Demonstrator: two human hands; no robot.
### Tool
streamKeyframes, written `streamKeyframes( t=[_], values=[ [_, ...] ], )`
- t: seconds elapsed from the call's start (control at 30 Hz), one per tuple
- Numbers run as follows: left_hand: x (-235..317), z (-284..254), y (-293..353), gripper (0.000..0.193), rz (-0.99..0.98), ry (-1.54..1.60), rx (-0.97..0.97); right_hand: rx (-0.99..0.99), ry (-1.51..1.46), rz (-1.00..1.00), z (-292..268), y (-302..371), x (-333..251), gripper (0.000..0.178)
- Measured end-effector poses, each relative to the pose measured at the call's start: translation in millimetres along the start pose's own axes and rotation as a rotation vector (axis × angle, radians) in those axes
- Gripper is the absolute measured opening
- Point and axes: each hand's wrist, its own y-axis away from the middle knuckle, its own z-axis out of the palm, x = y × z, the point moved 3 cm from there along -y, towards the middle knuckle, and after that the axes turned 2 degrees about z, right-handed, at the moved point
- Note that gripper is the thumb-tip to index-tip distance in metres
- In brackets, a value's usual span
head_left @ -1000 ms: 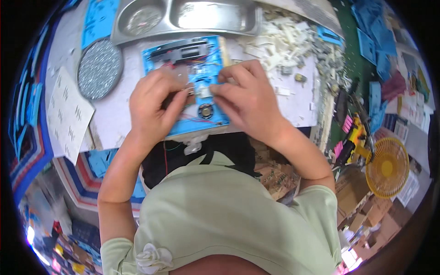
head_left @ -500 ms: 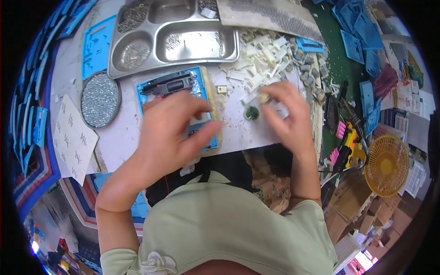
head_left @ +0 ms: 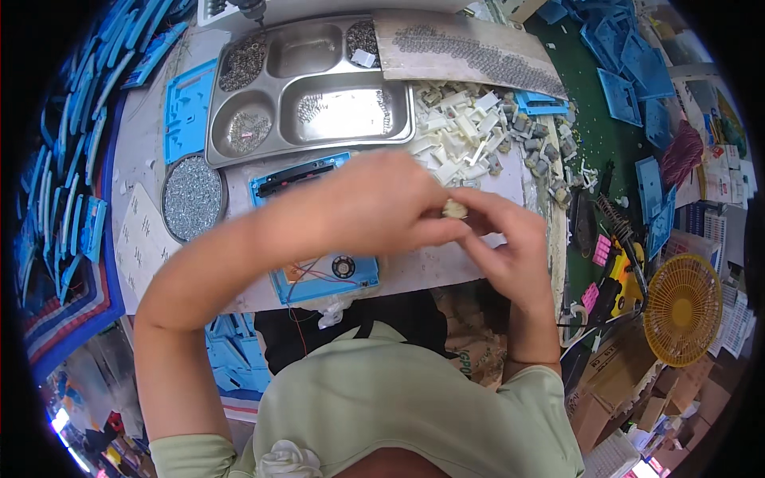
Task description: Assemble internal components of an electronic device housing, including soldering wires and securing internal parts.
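Observation:
My left hand (head_left: 390,203) reaches across to the right, its thumb and fingers closed at a small pale yellowish piece (head_left: 454,209). My right hand (head_left: 514,239) pinches the same piece from the other side; its exact kind is hidden by the fingers. Beneath my left forearm lies a blue plastic case (head_left: 368,279), partly covered, with a black mechanism (head_left: 295,179) at its far side. A small round speaker (head_left: 343,267) and thin red wires (head_left: 319,275) sit in its near part.
Beyond the case stands a steel compartment tray (head_left: 275,119) of small metal parts. White plastic pieces (head_left: 458,131) and grey blocks (head_left: 546,147) are heaped right of it. A round dish (head_left: 194,197) of shiny bits lies left. Blue shells (head_left: 60,159) are stacked far left.
My left hand has moved right from over the blue case and closed at the pale piece beside my right hand. The blue case's near part with the speaker has come into sight.

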Motion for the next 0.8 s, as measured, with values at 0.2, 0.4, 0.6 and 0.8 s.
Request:
streamKeyframes(
  t=[0.2,0.4,0.6,0.8],
  values=[
    [-83.1,-31.0,-133.3,0.029,-0.100,-0.350,0.517,0.193,-0.557,0.258,-17.6,20.6,39.4,0.046],
    [-89.1,-31.7,-157.9,0.026,-0.328,-0.480,0.535,0.229,-0.567,0.303,-21.3,45.5,41.7,0.046],
    [-89.1,-21.0,-156.7,0.017,-0.211,-0.486,0.678,0.266,-0.468,0.327,-27.1,56.2,44.4,0.046],
    [-98.9,-21.3,-161.1,0.014,-0.099,-0.669,0.701,0.220,-0.203,0.291,-20.8,48.6,37.7,0.041]
  ],
)
